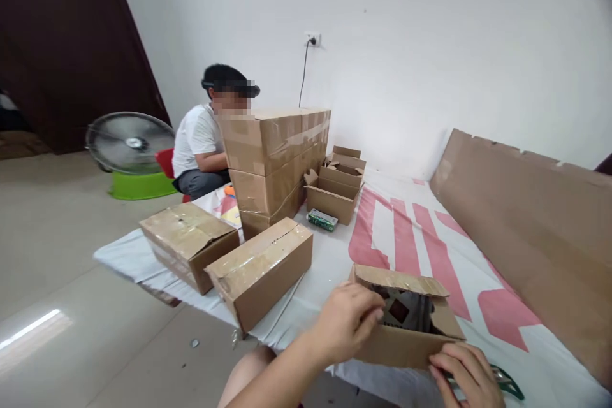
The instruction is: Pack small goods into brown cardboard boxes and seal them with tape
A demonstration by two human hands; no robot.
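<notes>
An open cardboard box (396, 347) sits at the table's front edge, its back flap raised. Inside lies a dark packet (399, 309) with a diamond-shaped mark; the rest of the contents is hidden. My left hand (349, 319) is closed with curled fingers at the box's left end. My right hand (466, 373) pinches the front right corner of the same box. Partly behind that hand shows a dark green tool (509, 382); its kind and whether I touch it I cannot tell.
Two taped boxes (261, 268) lie to the left, before a stack of sealed boxes (268, 166). Behind are open boxes (335, 194) and a small green carton (322, 220). A cardboard sheet (526, 229) leans at right. A person (198, 140) sits beyond, near a fan (134, 143).
</notes>
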